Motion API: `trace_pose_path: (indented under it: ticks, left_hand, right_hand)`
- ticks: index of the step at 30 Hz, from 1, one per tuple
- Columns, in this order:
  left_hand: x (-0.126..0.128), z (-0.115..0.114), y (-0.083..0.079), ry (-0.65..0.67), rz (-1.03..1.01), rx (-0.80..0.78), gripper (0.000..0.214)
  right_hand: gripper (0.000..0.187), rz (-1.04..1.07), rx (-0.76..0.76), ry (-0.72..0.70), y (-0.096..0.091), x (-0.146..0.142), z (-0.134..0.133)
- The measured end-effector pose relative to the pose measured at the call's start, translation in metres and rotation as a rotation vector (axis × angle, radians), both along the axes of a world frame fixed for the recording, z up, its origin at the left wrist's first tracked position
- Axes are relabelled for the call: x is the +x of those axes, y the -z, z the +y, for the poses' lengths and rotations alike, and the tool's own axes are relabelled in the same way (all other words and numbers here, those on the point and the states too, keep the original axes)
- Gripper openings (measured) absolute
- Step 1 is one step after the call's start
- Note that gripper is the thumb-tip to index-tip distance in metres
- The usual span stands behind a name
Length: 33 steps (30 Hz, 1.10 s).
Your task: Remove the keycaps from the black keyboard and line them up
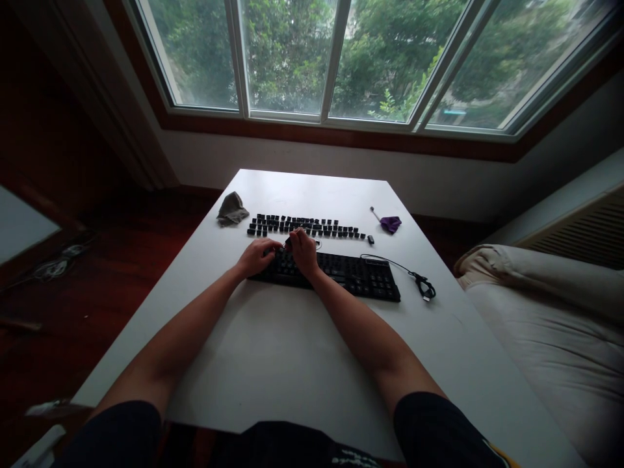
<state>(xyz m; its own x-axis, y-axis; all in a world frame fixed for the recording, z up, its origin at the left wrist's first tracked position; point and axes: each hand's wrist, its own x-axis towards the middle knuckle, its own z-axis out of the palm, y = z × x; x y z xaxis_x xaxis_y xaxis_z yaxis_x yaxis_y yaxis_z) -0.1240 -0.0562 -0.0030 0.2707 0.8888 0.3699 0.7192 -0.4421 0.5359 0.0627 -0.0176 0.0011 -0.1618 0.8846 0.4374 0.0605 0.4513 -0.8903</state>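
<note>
A black keyboard (pixel 353 274) lies on the white table, its middle partly covered by my right hand. My left hand (pixel 258 256) is at the keyboard's left end, fingers curled against it. Over the upper left of the keyboard, my right hand (pixel 304 252) is closed in a pinch; a small dark thing shows at its fingertips, too small to make out. Rows of loose black keycaps (pixel 336 230) are laid out just beyond the keyboard. A thin ring-shaped thing (pixel 318 244) shows beside my right hand.
A grey cloth (pixel 233 209) lies at the table's left edge. At the right are a purple cloth (pixel 390 225), a small brush (pixel 374 212) and a coiled USB cable (pixel 424 286). A small black piece (pixel 371 240) ends the keycap rows. A cushioned seat (pixel 541 325) stands right of the table (pixel 273 351).
</note>
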Motion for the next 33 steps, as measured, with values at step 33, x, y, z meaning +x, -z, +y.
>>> trace_pose_path:
  ticks: [33]
  left_hand:
    - [0.009, -0.004, -0.003, 0.108, -0.24, 0.009, 0.029]
  right_hand:
    - [0.046, -0.038, -0.086, 0.141, 0.011, -0.002, 0.017]
